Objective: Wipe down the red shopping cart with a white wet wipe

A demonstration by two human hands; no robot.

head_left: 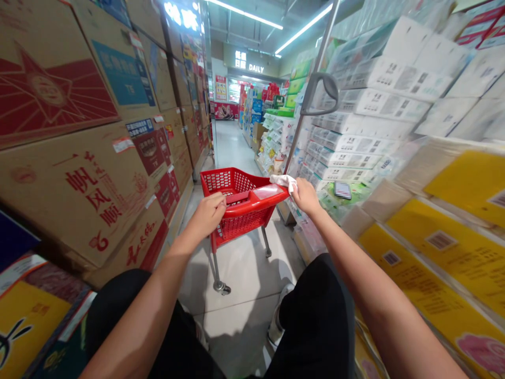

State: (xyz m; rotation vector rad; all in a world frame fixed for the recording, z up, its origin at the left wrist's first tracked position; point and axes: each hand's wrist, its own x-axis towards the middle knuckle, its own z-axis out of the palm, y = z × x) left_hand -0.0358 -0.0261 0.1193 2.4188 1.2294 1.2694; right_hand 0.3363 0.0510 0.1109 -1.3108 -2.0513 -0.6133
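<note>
In front of me stands a small red shopping cart [236, 226] with a perforated plastic basket and metal legs on casters. My left hand [212, 210] is closed around the left end of its handle bar. At the right end of the handle, my right hand [304, 195] is closed on a crumpled white cloth [284, 182], which lies against the red plastic. Whether it is cloth or thick tissue I cannot tell for certain. A clear label panel [269, 191] sits on the handle between my hands. The visible part of the basket's inside shows only red mesh.
Stacked cardboard cartons [74, 195] wall the aisle on the left. Piled white tissue packs [366, 121] and yellow packs [434, 247] crowd the right. A metal pole with a grey loop handle [321, 95] rises behind the cart. The tiled floor [236, 316] runs ahead between the stacks.
</note>
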